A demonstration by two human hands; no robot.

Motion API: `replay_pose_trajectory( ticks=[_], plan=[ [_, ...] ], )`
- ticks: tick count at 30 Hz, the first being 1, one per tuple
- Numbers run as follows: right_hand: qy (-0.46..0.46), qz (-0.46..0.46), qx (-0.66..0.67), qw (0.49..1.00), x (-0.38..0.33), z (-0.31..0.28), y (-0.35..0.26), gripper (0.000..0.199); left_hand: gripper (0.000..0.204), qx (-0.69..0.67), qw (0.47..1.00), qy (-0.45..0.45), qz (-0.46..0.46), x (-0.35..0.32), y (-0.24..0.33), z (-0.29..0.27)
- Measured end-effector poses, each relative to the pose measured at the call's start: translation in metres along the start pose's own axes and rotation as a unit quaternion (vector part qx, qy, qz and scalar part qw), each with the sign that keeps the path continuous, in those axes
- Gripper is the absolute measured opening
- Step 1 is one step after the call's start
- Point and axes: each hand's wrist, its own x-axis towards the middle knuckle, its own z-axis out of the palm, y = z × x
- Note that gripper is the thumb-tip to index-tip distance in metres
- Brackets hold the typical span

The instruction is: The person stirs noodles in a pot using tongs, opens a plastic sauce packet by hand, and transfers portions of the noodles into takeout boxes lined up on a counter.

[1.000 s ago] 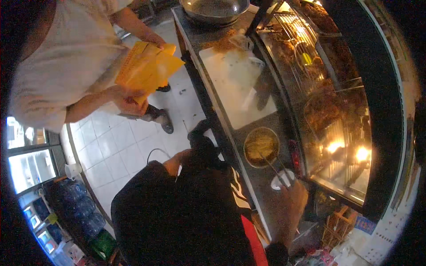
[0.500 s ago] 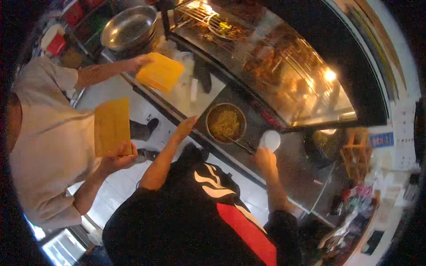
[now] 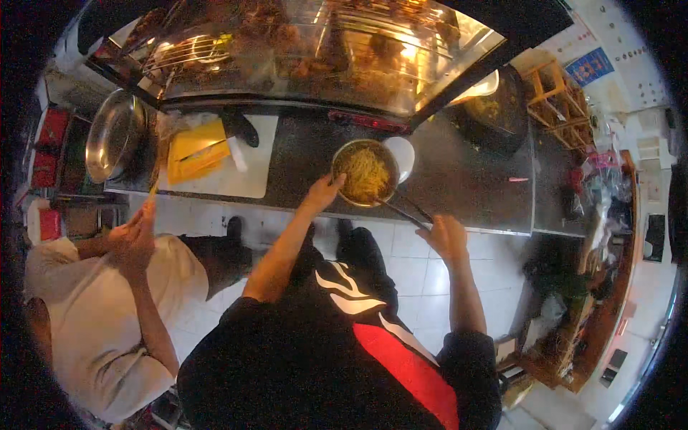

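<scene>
A round metal bowl (image 3: 392, 163) on the dark counter holds yellowish shredded food (image 3: 365, 174), perhaps noodles. My left hand (image 3: 328, 192) grips the bowl's near left rim with the thumb over the edge. In my right hand (image 3: 446, 238) are dark tongs (image 3: 403, 211), their tips reaching into the food at the bowl's near side. Just behind the bowl's right side is a small white dish (image 3: 403, 158), partly hidden by it.
A glass-fronted lit food cabinet (image 3: 301, 64) stands behind the counter. To the left are a white cutting board (image 3: 256, 175), yellow sheets (image 3: 197, 152) and a large metal basin (image 3: 115, 136). A co-worker (image 3: 107, 308) stands close at left. A wooden rack (image 3: 555, 100) is at right.
My view has turned right. My left hand has gone from beside the bowl onto its rim. My right hand has left the white dish, keeping the tongs. The co-worker's yellow sheets now lie on the board.
</scene>
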Motion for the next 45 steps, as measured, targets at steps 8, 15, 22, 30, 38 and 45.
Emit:
replay_pose_trajectory(
  ticks=[8, 15, 22, 30, 38, 45],
  plan=[
    [-0.009, -0.003, -0.058, 0.998, 0.005, -0.016, 0.067, 0.047, 0.059, -0.039, 0.994, 0.038, 0.093, 0.012, 0.06, 0.063],
    [-0.009, -0.104, -0.082, 0.991, 0.031, -0.033, 0.129, 0.047, 0.058, -0.187, 0.967, -0.002, 0.174, 0.034, 0.056, 0.139],
    [-0.009, -0.069, -0.071, 0.995, 0.075, 0.026, 0.131, 0.051, 0.057, -0.041, 0.97, 0.209, 0.119, 0.013, 0.041, 0.138],
    [-0.014, -0.152, 0.037, 0.988, 0.084, 0.016, 0.138, 0.057, 0.036, 0.005, 0.874, 0.434, -0.217, -0.097, -0.309, 0.246],
    [-0.018, -0.153, -0.008, 0.988, 0.094, 0.037, 0.166, 0.054, 0.03, -0.383, 0.9, 0.023, -0.209, -0.169, -0.27, 0.268],
    [-0.085, -0.126, -0.121, 0.981, 0.074, -0.085, 0.142, 0.037, 0.041, -0.371, 0.846, 0.041, -0.38, -0.156, -0.148, 0.17]
  ],
)
